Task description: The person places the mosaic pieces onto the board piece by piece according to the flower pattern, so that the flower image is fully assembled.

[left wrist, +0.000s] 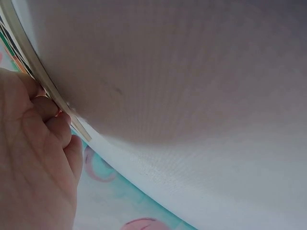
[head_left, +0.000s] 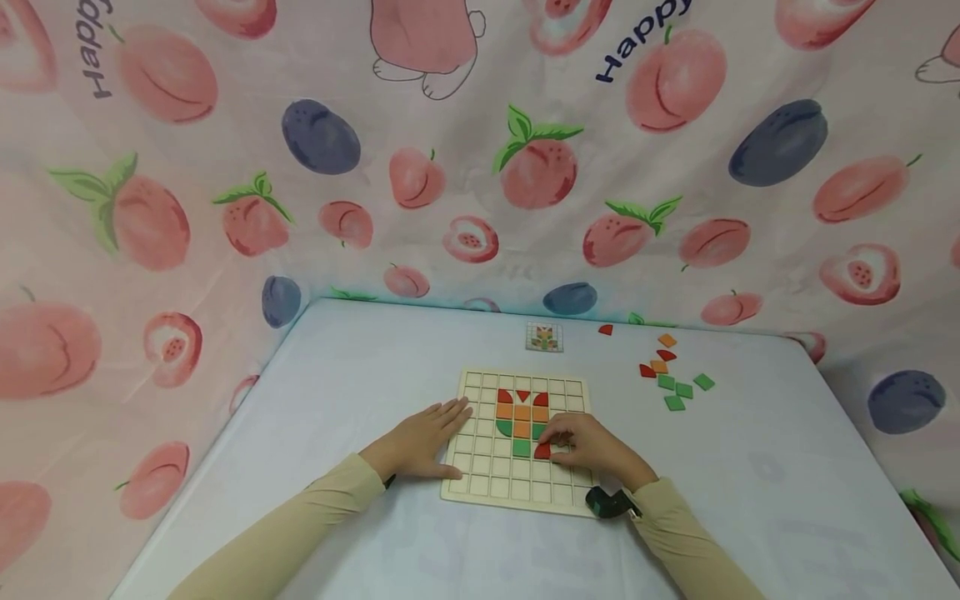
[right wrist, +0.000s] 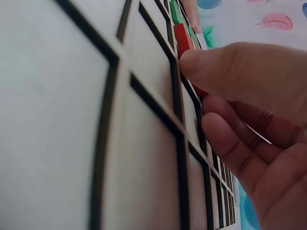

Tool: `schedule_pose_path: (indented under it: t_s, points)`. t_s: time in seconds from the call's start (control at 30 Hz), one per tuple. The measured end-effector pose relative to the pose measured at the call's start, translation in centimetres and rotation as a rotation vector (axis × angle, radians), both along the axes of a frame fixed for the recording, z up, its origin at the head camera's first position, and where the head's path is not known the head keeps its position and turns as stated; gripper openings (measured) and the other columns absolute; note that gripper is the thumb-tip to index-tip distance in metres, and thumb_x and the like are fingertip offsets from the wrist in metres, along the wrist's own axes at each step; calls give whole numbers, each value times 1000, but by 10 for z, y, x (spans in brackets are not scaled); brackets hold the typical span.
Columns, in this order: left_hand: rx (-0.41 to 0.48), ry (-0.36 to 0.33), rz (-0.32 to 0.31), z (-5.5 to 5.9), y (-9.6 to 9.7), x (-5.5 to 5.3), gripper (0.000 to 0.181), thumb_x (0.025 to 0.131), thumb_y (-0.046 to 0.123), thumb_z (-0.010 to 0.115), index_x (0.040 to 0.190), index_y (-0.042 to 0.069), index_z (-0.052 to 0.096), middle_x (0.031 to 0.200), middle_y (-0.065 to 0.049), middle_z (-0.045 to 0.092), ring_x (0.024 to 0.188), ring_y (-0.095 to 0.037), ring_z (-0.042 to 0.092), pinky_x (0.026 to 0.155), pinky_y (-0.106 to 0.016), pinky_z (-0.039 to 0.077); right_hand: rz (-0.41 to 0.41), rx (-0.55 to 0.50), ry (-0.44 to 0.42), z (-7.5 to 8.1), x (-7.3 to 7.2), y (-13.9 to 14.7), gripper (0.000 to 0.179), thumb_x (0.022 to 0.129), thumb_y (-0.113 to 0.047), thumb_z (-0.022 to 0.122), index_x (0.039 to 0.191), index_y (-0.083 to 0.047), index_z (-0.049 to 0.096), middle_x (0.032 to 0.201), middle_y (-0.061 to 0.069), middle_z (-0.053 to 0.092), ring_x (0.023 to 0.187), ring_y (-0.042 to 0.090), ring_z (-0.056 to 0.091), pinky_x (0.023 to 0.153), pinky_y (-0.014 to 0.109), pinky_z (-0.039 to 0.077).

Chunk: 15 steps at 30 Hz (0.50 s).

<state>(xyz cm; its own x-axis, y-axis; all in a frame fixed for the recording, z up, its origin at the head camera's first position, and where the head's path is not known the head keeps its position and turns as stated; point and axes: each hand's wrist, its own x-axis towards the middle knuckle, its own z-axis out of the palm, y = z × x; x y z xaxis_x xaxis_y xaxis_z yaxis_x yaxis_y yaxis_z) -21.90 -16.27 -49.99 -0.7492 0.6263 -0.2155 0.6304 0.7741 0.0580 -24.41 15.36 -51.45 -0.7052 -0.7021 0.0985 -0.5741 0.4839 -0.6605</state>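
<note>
A pale wooden grid board [head_left: 510, 492] lies on the table, with red, orange and green tiles set in its middle squares. My left hand [head_left: 420, 440] rests at the board's left edge, fingers extended over the rim; in the left wrist view that hand [left wrist: 36, 148] touches the board's side [left wrist: 41, 74]. With thumb and fingers, my right hand [head_left: 592, 446] pinches a red quarter-round tile [head_left: 542, 452] just right of a green square tile [head_left: 521, 447]. Up close in the right wrist view, the thumb presses the red tile [right wrist: 182, 38]; the fingers partly cover it.
Behind the board lies a small pattern card [head_left: 544, 337] with a similar tile picture. Loose green tiles [head_left: 684, 390], orange tiles [head_left: 667, 340] and red tiles [head_left: 647, 371] are scattered at the back right. A fruit-print cloth [head_left: 457, 192] hangs behind the table.
</note>
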Motion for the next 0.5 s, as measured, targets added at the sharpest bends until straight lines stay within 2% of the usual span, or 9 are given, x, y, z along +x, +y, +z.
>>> schedule_pose_path:
  t_s: [0.3,0.5]
  points:
    - [5,-2,5,1,-1,1,100,82,69,50,151,7,15,159,-10,14,147,-23,17,118,-39,23,1,1,-21,3,1,0,18,77,-11,76,94,-16,71,95,-1,68,80,6,58,70,21,52]
    - [3,-10,2,2,0,1,100,82,69,51,151,7,14,159,-10,13,147,-23,16,118,-38,23,-74,-15,-64,11,-3,9,19,78,-15,76,96,-15,70,96,-2,68,84,7,60,76,23,53]
